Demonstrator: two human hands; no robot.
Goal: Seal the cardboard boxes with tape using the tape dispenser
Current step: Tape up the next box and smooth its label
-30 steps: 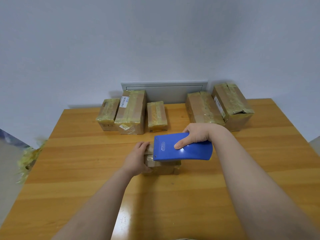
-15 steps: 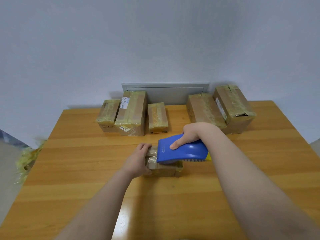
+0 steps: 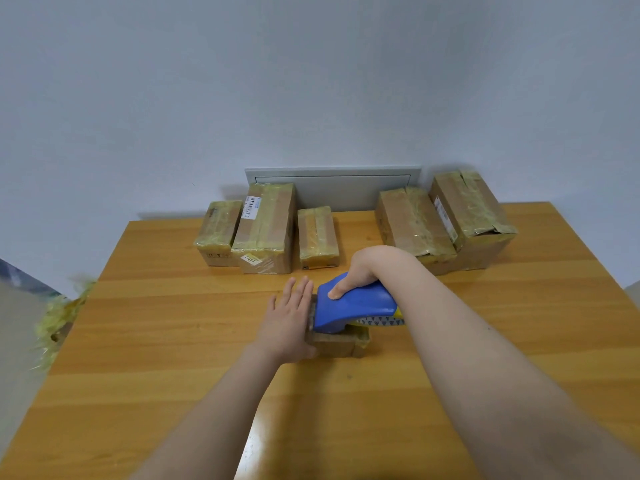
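Observation:
A small cardboard box lies in the middle of the wooden table, mostly hidden under my hands. My right hand grips a blue tape dispenser that rests on the box's top, its tape roll showing at the right end. My left hand lies flat with straight fingers against the box's left end, pressing on it rather than gripping it.
Several taped cardboard boxes stand along the table's far edge: a group of three at the left and two larger ones at the right. A grey wall panel sits behind them. Crumpled yellowish tape lies off the table's left edge.
The dispenser has tilted down onto the box top and slid slightly right. My left hand went from curled around the box's left end to flat with fingers extended.

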